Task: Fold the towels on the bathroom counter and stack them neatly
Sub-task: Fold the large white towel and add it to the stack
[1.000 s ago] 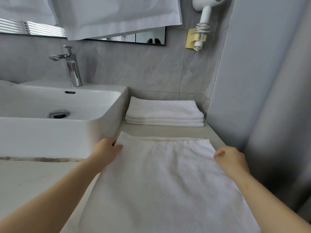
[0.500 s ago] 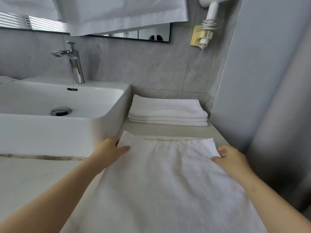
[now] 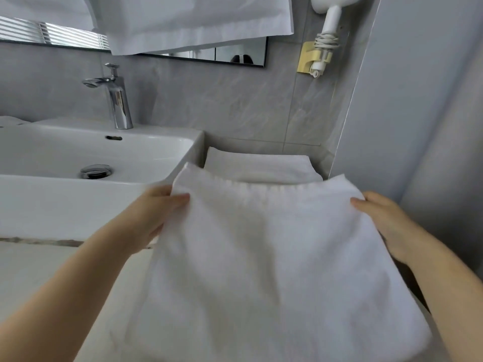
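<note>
Beside the smooth white sink [image 3: 86, 199], the left hand [image 3: 154, 212] pinches the left far corner of a soft, fluffy white towel [image 3: 266, 257], the right hand [image 3: 384, 220] holds its right corner, and the folded stack [image 3: 261, 167] lies behind on the worktop.

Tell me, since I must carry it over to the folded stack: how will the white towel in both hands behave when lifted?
Probably floppy: the white towel sags between the left hand and right hand. Likely light, as thumb pinches at its corners hold it up. Its nap looks soft, so slipping seems unlikely.
</note>
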Available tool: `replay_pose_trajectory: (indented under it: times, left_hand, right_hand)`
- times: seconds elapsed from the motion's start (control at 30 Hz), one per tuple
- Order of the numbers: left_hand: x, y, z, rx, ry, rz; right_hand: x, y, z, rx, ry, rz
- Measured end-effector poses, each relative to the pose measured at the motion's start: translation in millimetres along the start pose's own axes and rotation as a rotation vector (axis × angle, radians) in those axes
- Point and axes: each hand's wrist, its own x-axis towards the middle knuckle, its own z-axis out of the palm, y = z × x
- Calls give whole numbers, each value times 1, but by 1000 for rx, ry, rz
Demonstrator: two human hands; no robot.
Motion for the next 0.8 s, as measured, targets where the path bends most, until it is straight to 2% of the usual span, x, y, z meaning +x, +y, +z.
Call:
replay_pose_trajectory:
  times: [0.07,0.13,0.2,0.27,0.37,0.6,0.8]
  left_hand:
    - [17,-1,7,157,186,75]
    - [33,-17,16,529,308,48]
    - [42,-42,22,775,291,-47]
    - [45,-61,22,864,282,-119]
    - [52,-68,20,903,318,-125]
    - [45,-65,20,861,276,-87]
    - [8,-51,13,727,103,-44]
  right_hand:
    - [13,-6,7,10,89,-28]
    - [23,4,17,-67,88,34]
    - [26,31,23,-170,19,153]
    - [23,54,27,-344,51,215]
    - [24,64,27,-407,173,206]
    - [24,62,31,-382,220,202]
    - [7,50,24,-396,82,156]
